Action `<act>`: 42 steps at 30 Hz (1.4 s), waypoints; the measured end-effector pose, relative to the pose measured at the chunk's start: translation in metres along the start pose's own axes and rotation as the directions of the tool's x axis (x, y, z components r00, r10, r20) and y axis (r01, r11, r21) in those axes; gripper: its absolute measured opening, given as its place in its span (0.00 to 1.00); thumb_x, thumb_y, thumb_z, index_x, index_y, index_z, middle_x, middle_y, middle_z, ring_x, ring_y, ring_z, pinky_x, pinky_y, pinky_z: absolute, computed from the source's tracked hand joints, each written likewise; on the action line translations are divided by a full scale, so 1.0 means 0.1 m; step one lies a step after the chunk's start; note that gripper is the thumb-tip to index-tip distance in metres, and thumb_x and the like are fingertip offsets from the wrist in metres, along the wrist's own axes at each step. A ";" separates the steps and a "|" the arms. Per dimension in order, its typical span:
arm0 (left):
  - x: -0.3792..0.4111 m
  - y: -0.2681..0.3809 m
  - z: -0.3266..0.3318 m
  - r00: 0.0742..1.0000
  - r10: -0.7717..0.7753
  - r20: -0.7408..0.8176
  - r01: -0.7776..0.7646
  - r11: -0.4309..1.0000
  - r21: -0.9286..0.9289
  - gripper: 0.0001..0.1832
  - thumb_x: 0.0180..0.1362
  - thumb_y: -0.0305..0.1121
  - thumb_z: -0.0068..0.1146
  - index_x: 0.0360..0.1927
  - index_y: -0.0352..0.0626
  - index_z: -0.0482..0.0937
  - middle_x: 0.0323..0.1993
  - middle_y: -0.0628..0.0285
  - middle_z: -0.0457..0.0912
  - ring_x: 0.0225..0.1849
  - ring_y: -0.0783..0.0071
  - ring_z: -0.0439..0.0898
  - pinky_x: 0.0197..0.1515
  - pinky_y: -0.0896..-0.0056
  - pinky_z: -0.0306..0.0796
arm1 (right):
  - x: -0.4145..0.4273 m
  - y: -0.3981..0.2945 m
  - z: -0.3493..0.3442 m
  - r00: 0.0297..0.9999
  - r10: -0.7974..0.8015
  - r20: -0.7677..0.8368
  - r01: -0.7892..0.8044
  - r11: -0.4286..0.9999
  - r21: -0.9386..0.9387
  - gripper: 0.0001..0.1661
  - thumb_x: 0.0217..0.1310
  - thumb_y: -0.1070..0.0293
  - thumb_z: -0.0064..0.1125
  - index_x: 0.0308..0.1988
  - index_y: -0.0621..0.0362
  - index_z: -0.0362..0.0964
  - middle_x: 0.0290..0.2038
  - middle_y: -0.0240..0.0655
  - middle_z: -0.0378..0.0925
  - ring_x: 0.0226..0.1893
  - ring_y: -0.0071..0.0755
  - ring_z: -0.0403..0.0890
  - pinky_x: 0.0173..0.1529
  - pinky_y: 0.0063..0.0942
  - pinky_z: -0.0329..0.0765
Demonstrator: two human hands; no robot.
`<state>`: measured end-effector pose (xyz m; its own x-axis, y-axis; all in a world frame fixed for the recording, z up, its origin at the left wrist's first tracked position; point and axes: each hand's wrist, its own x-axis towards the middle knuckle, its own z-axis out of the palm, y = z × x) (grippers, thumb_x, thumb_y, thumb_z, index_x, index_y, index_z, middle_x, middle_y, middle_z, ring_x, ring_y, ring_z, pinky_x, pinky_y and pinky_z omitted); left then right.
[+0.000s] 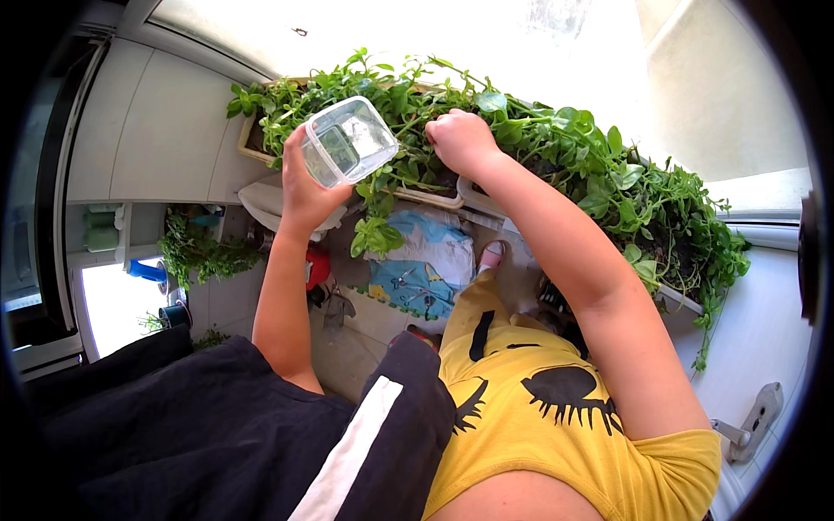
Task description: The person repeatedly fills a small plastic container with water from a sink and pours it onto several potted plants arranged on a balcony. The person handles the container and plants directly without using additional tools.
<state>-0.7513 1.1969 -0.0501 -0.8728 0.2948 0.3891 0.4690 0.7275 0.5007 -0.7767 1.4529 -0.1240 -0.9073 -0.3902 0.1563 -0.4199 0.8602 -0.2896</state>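
Observation:
My left hand (pixel 309 185) grips a clear plastic container (pixel 355 140) with a rounded square mouth, held tilted over the planters. Whether it holds any liquid I cannot tell. Among the leafy green plants (pixel 554 130), my right hand (pixel 462 140) has its fingers curled down at the stems. Those fingertips are hidden, so anything between them cannot be made out. A pale planter (pixel 430 197) with dark soil shows below the leaves, near my right wrist. Dark cloth (pixel 215 417) covers my left upper arm.
A white-striped dark garment (pixel 391 417) hangs close at my left. On the floor lies a blue and white printed mat (pixel 417 286) with scissor-like shapes. Red cloth (pixel 317 267) is beside it. More potted greenery (pixel 202 247) stands lower left. A door handle (pixel 749 423) juts out at right.

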 end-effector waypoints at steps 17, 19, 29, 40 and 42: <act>0.04 0.09 -0.06 0.999 0.033 0.026 -0.032 0.999 -0.034 0.46 0.31 0.28 0.67 0.60 0.40 0.60 0.54 0.53 0.67 0.58 0.55 0.67 0.61 0.60 0.61 | -0.09 0.00 -0.07 0.997 0.070 0.015 -0.071 0.928 0.365 0.12 0.44 0.78 0.56 0.35 0.58 0.75 0.34 0.40 0.76 0.41 0.46 0.77 0.46 0.38 0.75; 0.04 0.09 -0.07 0.999 0.030 0.031 -0.029 0.999 -0.033 0.46 0.31 0.28 0.67 0.59 0.40 0.60 0.54 0.53 0.67 0.58 0.55 0.67 0.61 0.60 0.61 | -0.09 0.02 -0.07 0.994 0.105 0.004 -0.096 0.899 0.426 0.12 0.47 0.78 0.53 0.36 0.59 0.74 0.34 0.42 0.77 0.42 0.47 0.77 0.46 0.39 0.75; 0.09 0.17 -0.01 0.999 0.053 0.006 -0.053 0.998 -0.028 0.46 0.32 0.28 0.66 0.60 0.41 0.59 0.53 0.53 0.67 0.57 0.55 0.67 0.60 0.59 0.62 | -0.07 0.06 -0.16 0.875 0.483 -0.028 -0.208 0.429 0.879 0.16 0.57 0.78 0.42 0.45 0.65 0.71 0.40 0.45 0.79 0.40 0.39 0.81 0.46 0.32 0.76; 0.22 0.12 0.15 0.998 -0.059 -0.017 0.055 0.984 -0.168 0.49 0.32 0.30 0.71 0.61 0.37 0.57 0.55 0.52 0.66 0.57 0.59 0.68 0.59 0.61 0.63 | -0.22 0.01 -0.18 0.870 0.492 0.018 -0.157 0.242 0.957 0.21 0.58 0.80 0.39 0.52 0.68 0.68 0.50 0.48 0.76 0.52 0.39 0.77 0.56 0.29 0.72; 0.23 0.09 0.15 0.994 -0.102 -0.049 0.090 0.977 -0.194 0.49 0.32 0.29 0.71 0.61 0.36 0.57 0.56 0.52 0.66 0.58 0.61 0.67 0.60 0.62 0.63 | -0.23 -0.02 -0.17 0.885 0.466 0.010 -0.146 0.256 0.956 0.23 0.59 0.80 0.39 0.54 0.69 0.66 0.52 0.50 0.74 0.55 0.41 0.74 0.60 0.30 0.69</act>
<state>-0.7695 1.2196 -0.0482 -0.9082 0.1888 0.3734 0.4056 0.6168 0.6745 -0.7543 1.4655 -0.1109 -0.9986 0.0518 -0.0062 0.0043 -0.0370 -0.9993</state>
